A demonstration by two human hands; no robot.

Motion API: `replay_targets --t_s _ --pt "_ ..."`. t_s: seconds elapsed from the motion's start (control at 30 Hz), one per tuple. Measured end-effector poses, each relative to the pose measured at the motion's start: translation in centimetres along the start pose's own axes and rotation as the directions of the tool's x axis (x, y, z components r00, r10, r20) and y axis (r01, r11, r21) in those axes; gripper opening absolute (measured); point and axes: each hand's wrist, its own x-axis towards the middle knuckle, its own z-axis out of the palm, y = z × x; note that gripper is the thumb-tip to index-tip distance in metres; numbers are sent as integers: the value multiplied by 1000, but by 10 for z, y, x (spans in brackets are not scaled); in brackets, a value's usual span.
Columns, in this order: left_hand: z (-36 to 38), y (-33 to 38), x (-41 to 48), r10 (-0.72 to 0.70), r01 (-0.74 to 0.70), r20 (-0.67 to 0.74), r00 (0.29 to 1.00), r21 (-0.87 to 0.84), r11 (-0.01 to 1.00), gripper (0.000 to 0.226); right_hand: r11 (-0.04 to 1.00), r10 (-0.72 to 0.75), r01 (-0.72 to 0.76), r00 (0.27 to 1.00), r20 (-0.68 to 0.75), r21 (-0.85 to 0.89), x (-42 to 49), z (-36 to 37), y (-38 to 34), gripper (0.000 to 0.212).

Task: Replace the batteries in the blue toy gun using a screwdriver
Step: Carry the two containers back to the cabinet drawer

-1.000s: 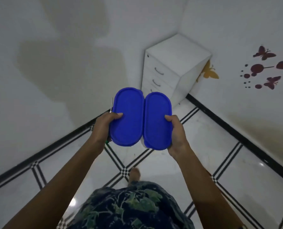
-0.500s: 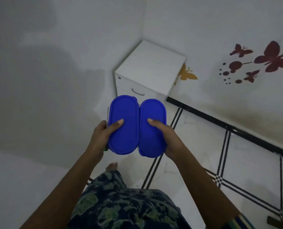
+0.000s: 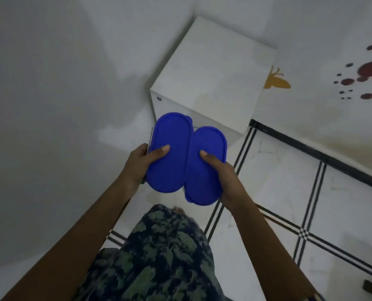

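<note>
White cabinet (image 3: 213, 83) fills the room corner. Before it, two blue oval boxes are held edge to edge. The left hand (image 3: 137, 164) grips the left box (image 3: 172, 170) and the right hand (image 3: 226, 179) grips the right box (image 3: 200, 183), thumbs on lids. The screwdriver (image 3: 151, 137) shaft lies along the left box's outer edge, clasped in the left hand too.

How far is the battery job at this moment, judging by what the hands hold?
Done: nothing visible; no toy gun or batteries are in view. In hand: the left hand holds a blue box and what looks like a screwdriver; the right hand holds a second blue box. Left: apparently every step, from unscrewing to closing.
</note>
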Motion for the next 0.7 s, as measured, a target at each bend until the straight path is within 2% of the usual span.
replay_targets --t_s 0.13,0.2,0.33,0.53,0.6,0.7 --pt "-4 -22 70 -18 17 -6 1000 -73 997 72 998 26 -24 999 37 -66 75 -7 7 41" --pt "-6 -35 106 -30 28 -19 999 -100 995 68 993 38 -32 998 53 -112 111 -11 11 44" --pt "-14 -60 168 -46 40 -46 998 -109 993 59 972 31 -12 996 78 -234 177 -18 21 58" --pt "-24 -79 226 -33 27 -41 999 -150 988 71 939 2 22 998 69 -343 245 -19 24 69" --pt "-29 -79 233 -33 22 -57 998 -176 984 70 877 -31 60 997 68 -476 257 -18 20 83" --pt "-41 -75 237 -26 9 -88 996 -189 982 64 680 -50 106 994 97 -726 271 -14 12 109"
